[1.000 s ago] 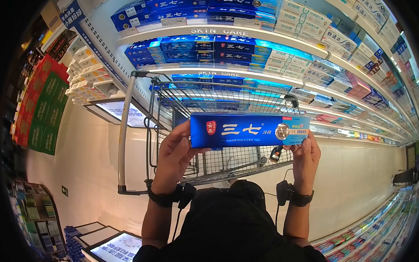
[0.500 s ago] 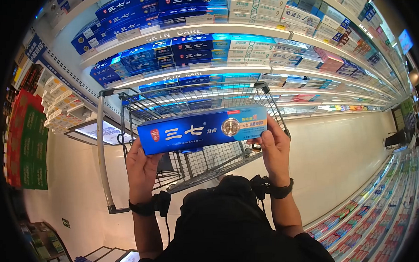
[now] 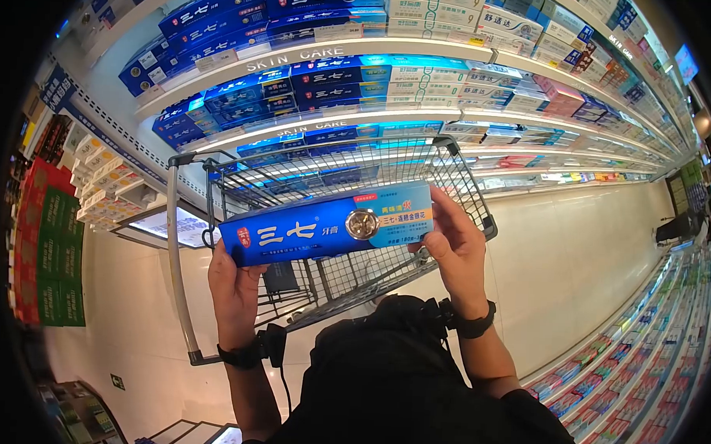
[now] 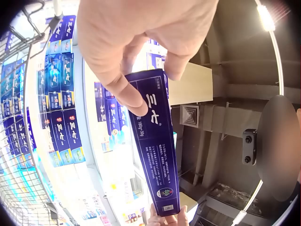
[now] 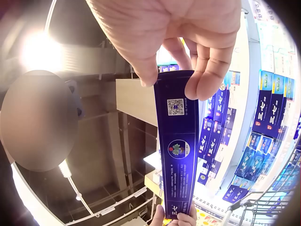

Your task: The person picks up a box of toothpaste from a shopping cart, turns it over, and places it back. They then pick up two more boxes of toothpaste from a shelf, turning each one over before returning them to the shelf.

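A long blue toothpaste box with white lettering and a light-blue right end is held up between both hands, its printed front toward the head camera. My left hand grips its left end, and my right hand grips the other end, thumb at the near edge. In the head view the box slants, right end higher, and overlaps the wire shopping cart behind it. The left wrist view shows a narrow dark side of the toothpaste box; a QR code appears on the toothpaste box in the right wrist view.
Shelves packed with blue and white boxes rise beyond the cart. Red and green cartons are stacked at the left. Pale floor stretches to the right, with another product shelf at the lower right.
The head view has turned to the right. Both hands still hold the toothpaste box, which has shifted left toward the cart handle and tilted, its right end now higher.
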Demonstrator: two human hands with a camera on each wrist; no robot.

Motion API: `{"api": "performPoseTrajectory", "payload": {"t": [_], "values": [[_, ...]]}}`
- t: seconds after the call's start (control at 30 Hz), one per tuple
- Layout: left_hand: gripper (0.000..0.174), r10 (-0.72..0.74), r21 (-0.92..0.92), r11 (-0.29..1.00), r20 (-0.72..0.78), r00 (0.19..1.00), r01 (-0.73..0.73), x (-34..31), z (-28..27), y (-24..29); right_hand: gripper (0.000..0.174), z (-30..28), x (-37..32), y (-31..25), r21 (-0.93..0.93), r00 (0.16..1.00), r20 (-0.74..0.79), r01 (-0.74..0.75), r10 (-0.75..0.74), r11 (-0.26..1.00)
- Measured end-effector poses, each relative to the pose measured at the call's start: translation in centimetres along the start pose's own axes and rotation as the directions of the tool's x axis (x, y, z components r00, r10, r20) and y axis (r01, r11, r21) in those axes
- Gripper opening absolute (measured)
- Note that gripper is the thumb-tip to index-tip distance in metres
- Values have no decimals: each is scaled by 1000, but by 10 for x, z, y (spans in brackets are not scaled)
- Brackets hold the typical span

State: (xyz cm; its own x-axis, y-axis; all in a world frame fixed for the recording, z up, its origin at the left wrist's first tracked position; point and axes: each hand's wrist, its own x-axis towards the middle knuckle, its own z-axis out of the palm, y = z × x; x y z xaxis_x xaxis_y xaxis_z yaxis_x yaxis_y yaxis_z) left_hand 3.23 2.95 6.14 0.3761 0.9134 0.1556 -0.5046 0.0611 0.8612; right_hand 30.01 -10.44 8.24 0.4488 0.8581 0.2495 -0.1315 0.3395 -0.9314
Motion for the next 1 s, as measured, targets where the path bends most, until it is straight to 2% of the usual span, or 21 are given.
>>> {"api": "performPoseTrajectory", "payload": {"t": [0.17,0.37,0.77,1.0], "values": [[48,-31,23,999,17,999,31,0,-11,-2,67,-1,-2,2,16,999,43,-22,21,1000],[60,-45,79,996,-74,996,51,-1,9,6,72,0,-2,0,-21,998,67,-18,20,1000],[62,-1,181,984,-16,1000,4,-3,11,11,76,3,-4,-2,-30,996,84,14,-11,999],[57,-34,203,978,-75,997,49,-4,12,13,80,3,-4,-1,-24,990,137,41,-37,999]]}}
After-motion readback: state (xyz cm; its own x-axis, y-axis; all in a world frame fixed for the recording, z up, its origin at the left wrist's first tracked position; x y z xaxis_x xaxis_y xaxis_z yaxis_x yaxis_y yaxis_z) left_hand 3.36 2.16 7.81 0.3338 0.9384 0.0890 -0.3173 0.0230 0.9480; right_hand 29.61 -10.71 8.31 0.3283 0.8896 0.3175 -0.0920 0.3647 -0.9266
